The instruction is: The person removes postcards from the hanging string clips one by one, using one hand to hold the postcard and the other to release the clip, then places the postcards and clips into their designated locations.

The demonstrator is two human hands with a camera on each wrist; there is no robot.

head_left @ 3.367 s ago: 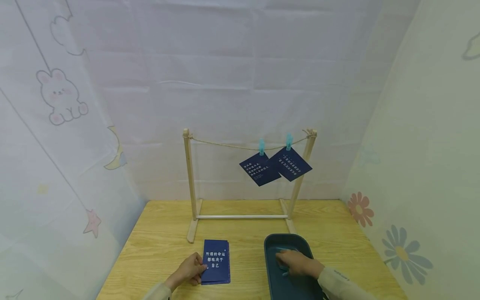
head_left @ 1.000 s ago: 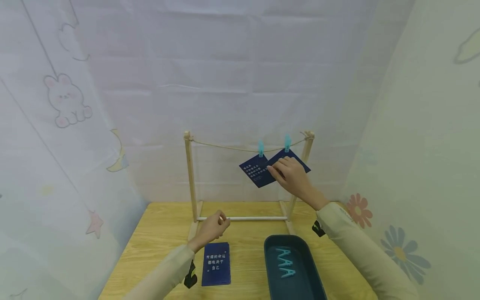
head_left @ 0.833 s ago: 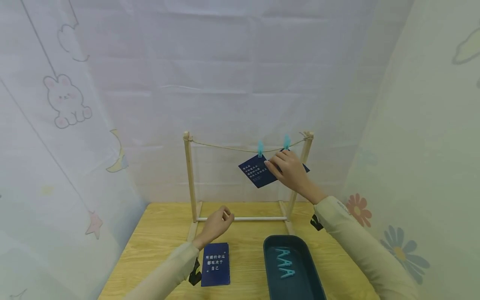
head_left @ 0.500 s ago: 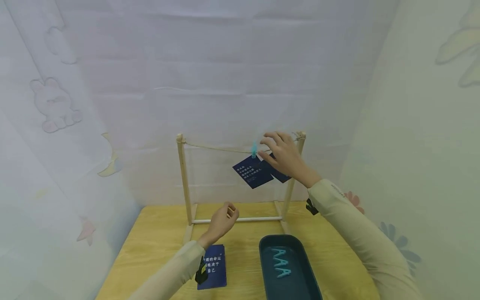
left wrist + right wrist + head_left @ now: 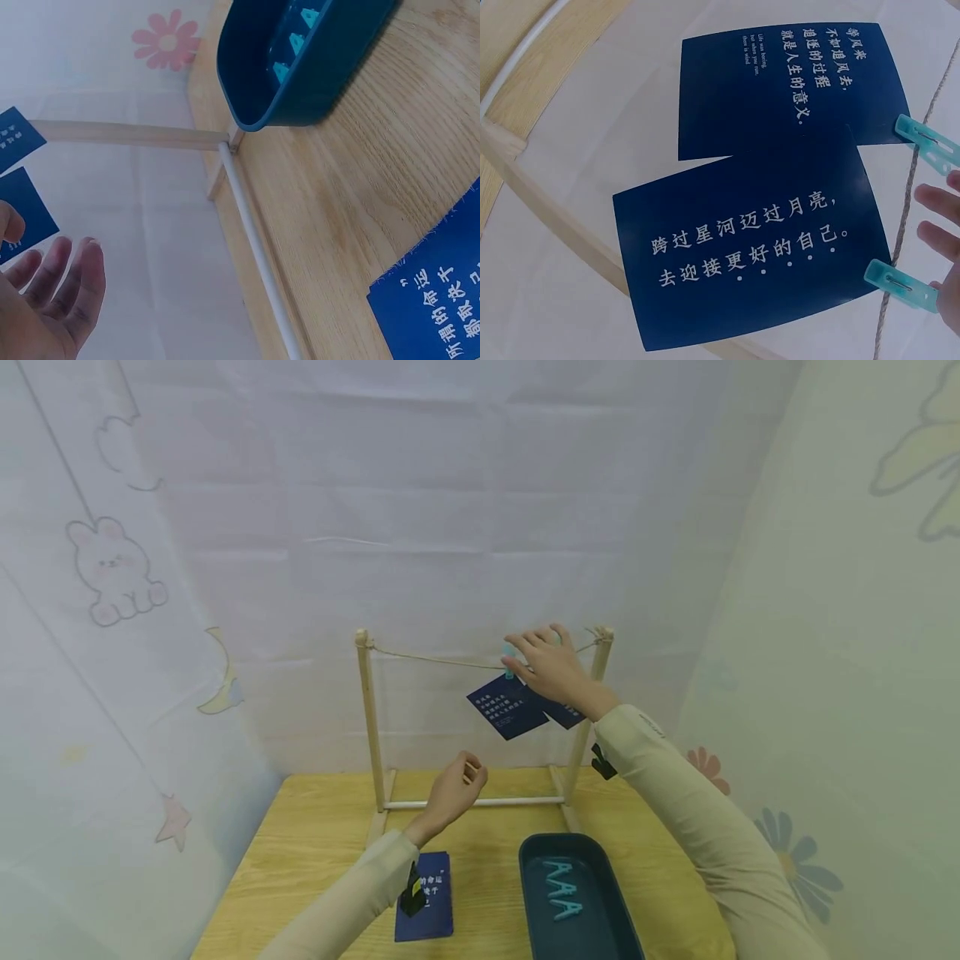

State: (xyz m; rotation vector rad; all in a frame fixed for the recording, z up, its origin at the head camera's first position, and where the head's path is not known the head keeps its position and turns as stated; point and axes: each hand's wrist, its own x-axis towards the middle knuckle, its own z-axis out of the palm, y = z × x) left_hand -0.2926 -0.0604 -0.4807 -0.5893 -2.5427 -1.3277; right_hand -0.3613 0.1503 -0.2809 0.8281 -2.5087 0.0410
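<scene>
Two dark blue cards with white writing, the left card (image 5: 501, 706) and the right card (image 5: 742, 255), hang by one corner each and overlap. Light blue clothespins hold them to a twine line (image 5: 438, 658): the left card's clothespin (image 5: 928, 142) and the right card's clothespin (image 5: 901, 285). My right hand (image 5: 553, 667) is at the line with fingers spread beside these clothespins, covering most of the right one in the head view. Lower down, before the rack, my left hand (image 5: 453, 789) hovers with loosely curled fingers and nothing in them.
The line is strung between posts of a wooden rack (image 5: 369, 727) on the wood table (image 5: 300, 827). A stack of blue cards (image 5: 431, 918) lies at front left, partly under my left sleeve. A dark teal tray (image 5: 525, 893) holds several clothespins (image 5: 561, 890).
My right hand has gone from the tray up to the hanging cards, then higher and left along the line, fingers spreading. The left hand has left the card stack and risen rightward.
</scene>
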